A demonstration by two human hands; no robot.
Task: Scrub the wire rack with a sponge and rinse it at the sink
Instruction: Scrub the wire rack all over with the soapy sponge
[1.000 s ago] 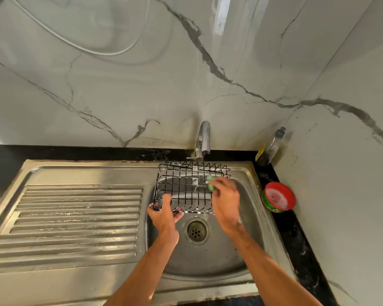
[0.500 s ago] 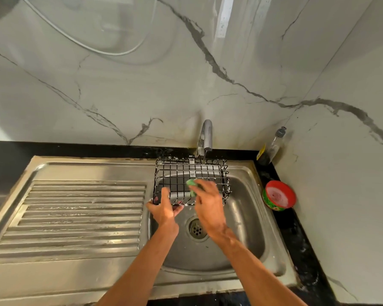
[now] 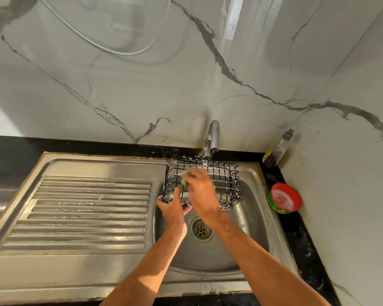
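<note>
While the left grip clamps the near-left corner of the rack over the sink, the right grip, pinched on the sponge, has swept leftward across it; scrubbing continues, rinsing remains.

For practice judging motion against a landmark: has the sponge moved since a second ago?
Yes. The sponge, in the right hand, has slid left along the wire rack: from under the tap to left of it.

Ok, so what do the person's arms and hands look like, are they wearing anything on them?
The left hand and right hand are bare, no gloves. The forearms show no sleeves, watch or bracelet. Motion blur hides any rings.
</note>
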